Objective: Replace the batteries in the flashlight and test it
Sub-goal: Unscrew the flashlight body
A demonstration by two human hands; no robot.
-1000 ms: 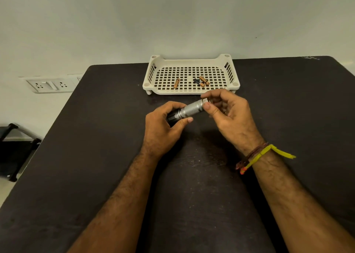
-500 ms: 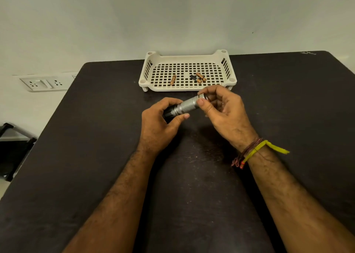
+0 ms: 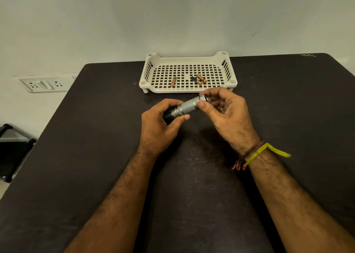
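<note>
Gripping the knurled silver metal flashlight (image 3: pixel 187 107) above the dark table (image 3: pixel 96 137), left hand (image 3: pixel 159 127) wrapped round its black head, right hand (image 3: pixel 228 114) fingers (image 3: pixel 201 104) pinching the tail cap, probably cross-threading if twisted crooked.

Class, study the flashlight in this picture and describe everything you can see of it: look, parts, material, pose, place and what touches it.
The flashlight is a short silver cylinder, seemingly metal, with a knurled barrel and a black head. It is held above the dark table, tilted, tail end higher and to the right. The left hand wraps the black head; the right hand pinches the tail end between thumb and fingers. Whether the tail cap is loosened cannot be told.
</note>
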